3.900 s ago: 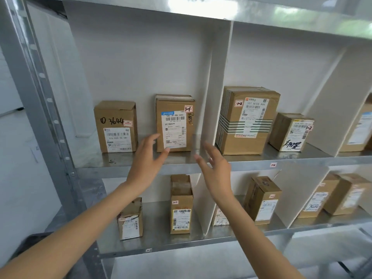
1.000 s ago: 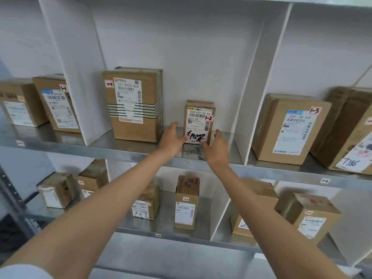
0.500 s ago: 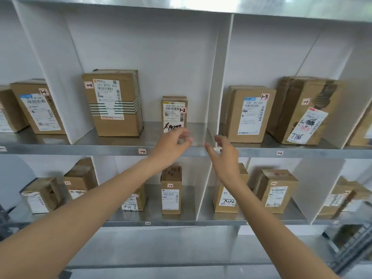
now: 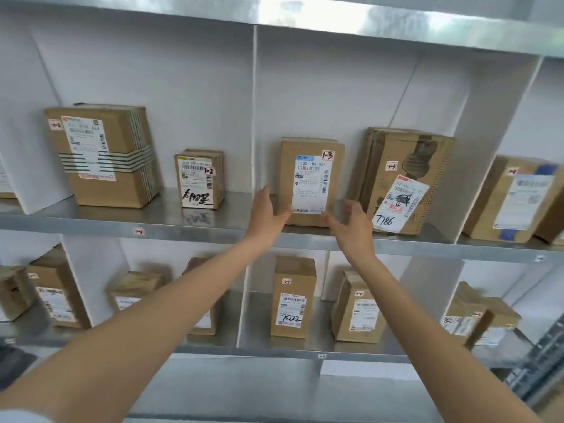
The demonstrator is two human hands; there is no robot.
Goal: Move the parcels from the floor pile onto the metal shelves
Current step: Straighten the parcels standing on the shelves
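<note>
- Reaching up to the upper metal shelf (image 4: 195,222), we have both hands at the 1-3 parcel (image 4: 311,181), which stands upright in the bay right of the divider.
- Our left hand (image 4: 267,216) lies with straight fingers at its lower left corner; our right hand (image 4: 351,225) hovers by its lower right, fingers loosely spread, holding nothing.
- We judge this a straightening step; next, a light squeeze from both sides.
- Readable: "530 D5 069", "7786" beside it, "7022" below, and a "1-2" tag.
</note>
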